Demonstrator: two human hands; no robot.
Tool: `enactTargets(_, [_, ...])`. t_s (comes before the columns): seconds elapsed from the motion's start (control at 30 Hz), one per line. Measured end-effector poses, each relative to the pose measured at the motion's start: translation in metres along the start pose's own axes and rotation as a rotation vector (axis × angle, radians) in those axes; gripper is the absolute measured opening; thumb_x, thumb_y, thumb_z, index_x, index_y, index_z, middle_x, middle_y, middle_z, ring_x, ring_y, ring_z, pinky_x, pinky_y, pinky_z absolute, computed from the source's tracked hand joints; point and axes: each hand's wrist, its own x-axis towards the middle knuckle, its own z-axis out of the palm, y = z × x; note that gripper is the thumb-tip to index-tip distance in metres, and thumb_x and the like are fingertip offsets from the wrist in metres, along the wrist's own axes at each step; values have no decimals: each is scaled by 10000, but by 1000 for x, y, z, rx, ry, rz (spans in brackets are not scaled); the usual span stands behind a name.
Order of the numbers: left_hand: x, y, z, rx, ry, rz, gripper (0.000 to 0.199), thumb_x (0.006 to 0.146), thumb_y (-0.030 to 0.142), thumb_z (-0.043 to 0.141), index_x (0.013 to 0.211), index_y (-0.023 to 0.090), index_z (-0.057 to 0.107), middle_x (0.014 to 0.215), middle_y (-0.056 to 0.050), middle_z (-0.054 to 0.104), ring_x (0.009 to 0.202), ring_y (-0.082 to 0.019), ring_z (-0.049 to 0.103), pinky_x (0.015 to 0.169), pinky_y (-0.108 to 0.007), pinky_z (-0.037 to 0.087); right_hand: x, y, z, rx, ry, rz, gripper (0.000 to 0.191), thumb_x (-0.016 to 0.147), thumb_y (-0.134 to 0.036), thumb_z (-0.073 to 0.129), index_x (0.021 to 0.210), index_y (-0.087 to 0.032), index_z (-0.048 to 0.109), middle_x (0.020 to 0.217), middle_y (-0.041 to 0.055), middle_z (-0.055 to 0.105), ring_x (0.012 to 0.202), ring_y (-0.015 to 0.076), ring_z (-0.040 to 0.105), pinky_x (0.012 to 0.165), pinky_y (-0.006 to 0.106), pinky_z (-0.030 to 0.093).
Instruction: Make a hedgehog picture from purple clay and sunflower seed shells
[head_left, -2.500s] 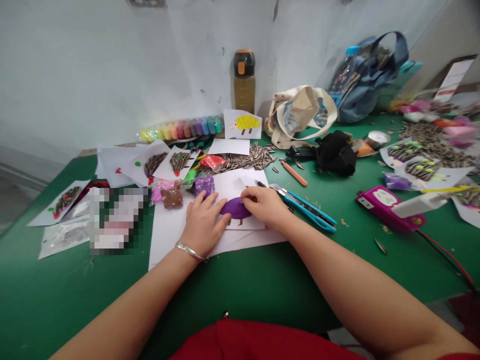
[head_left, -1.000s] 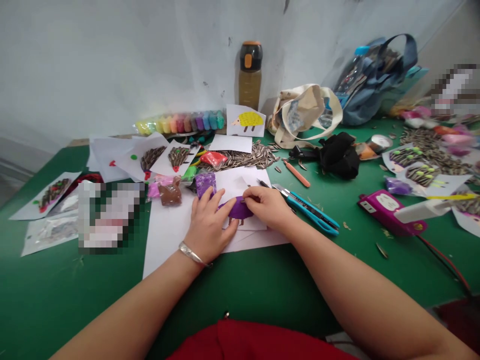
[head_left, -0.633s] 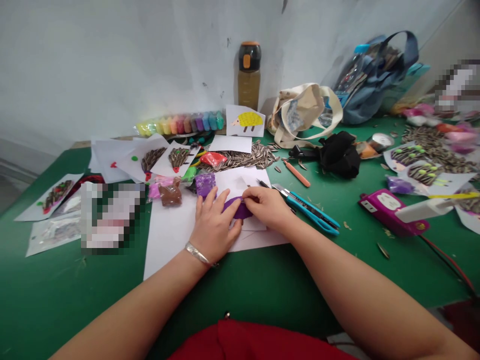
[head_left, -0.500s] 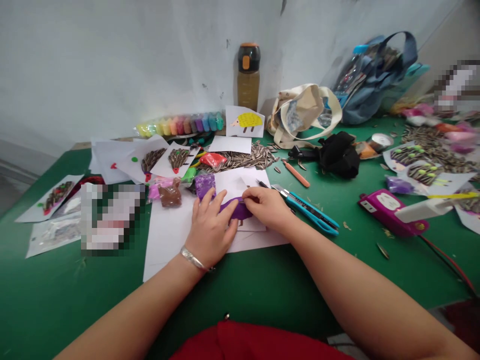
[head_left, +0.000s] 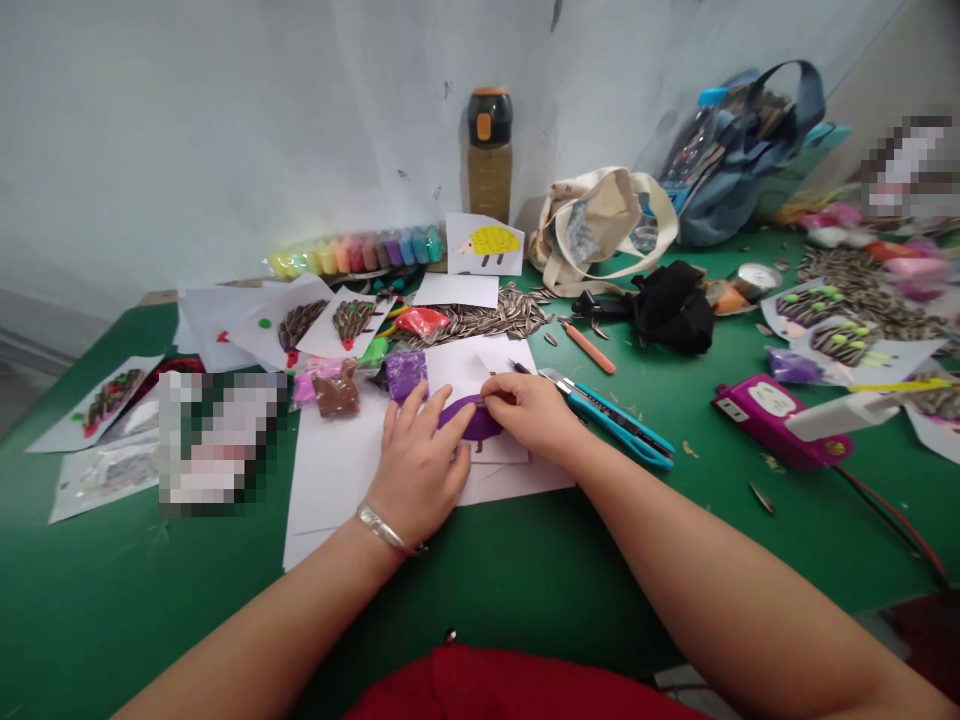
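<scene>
My left hand (head_left: 416, 460) lies with spread fingers on the white paper, its fingertips along the left side of a flattened purple clay shape (head_left: 480, 424). That shape is stuck to a small white sheet (head_left: 491, 352) with brown leg marks below it. At the shape's upper right edge, my right hand (head_left: 532, 412) is closed in a pinch. A thin sliver that looks like a sunflower seed (head_left: 480, 403) shows at those fingertips, mostly hidden. Beneath lies a larger white sheet (head_left: 330, 490). A bag of purple clay (head_left: 406, 374) sits just beyond my left fingers.
A blue utility knife (head_left: 619, 425) and an orange stick tool (head_left: 589, 347) lie right of my right hand. Behind the sheets is a pile of sunflower seeds (head_left: 495, 315). A drink bottle (head_left: 490, 155) stands by the wall. A magenta glue gun or power socket (head_left: 780, 420) lies right.
The whole view has shifted slightly. My left hand stays spread on the paper, and my right hand keeps its pinch at the purple clay with hardly any movement.
</scene>
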Motion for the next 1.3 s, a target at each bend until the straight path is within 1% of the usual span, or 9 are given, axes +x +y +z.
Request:
enactTargets(0.1, [-2,-1,2,1,6,9,407,878,242,520,1268,178,614,1387,-158,521,1335,-393,375,1050,-629,320,1,1,0,10,0,0,198,794,-206,497,809,-224,694,703,-19,688,641,144,575,618,250,402])
enactTargets(0.23, [2,4,6,7,-10,7,431,856,235,541,1278,185,608,1383,-149,529,1325,-408,383,1043,-649,313,1,2,1,22,-5,-1,200,792,-203,494,811,-222,693,705,-18,688,642,145,573,620,252,401])
enactTargets(0.33, [4,5,4,-4,-17,5,446,862,233,534,1302,191,587,1401,-145,513,1334,-405,373,1043,-653,312,0,2,0,29,-6,6,205,789,-201,496,825,-226,696,722,-17,694,653,146,578,626,254,403])
enactTargets(0.53, [0,-1,-1,-31,-9,-19,426,885,230,504,1299,177,588,1399,-163,506,1343,-388,368,1055,-631,319,1,2,0,40,4,0,194,794,-205,498,800,-227,690,717,-20,692,649,143,573,626,252,401])
enactTargets(0.7, [5,6,5,-5,-45,-33,455,850,217,534,1302,194,589,1409,-142,508,1343,-407,360,1054,-660,295,0,3,1,36,-2,8,195,793,-209,500,820,-231,692,720,-21,692,650,143,573,622,250,404])
enactTargets(0.8, [7,9,5,0,-59,-32,467,847,210,526,1310,193,580,1419,-133,503,1350,-400,354,1063,-658,286,0,4,1,34,-4,20,206,787,-203,500,837,-233,696,743,-19,700,666,145,581,631,251,410])
enactTargets(1.0, [4,7,1,16,-30,-36,466,854,230,531,1316,193,575,1419,-150,495,1350,-401,352,1059,-641,295,0,1,-1,24,-5,9,208,790,-198,495,820,-228,698,722,-19,692,655,145,573,630,252,408])
enactTargets(1.2, [5,12,1,5,-47,-15,476,858,211,513,1333,207,550,1425,-139,491,1357,-404,345,1055,-660,289,0,1,-1,38,-5,15,221,789,-194,497,853,-231,706,759,-12,705,682,152,585,649,259,421])
enactTargets(1.3, [3,4,-5,-41,4,-12,446,874,208,506,1317,195,558,1411,-148,498,1357,-381,356,1063,-633,310,0,0,-3,51,-8,23,205,789,-199,503,820,-228,703,741,-14,696,681,152,584,649,260,425])
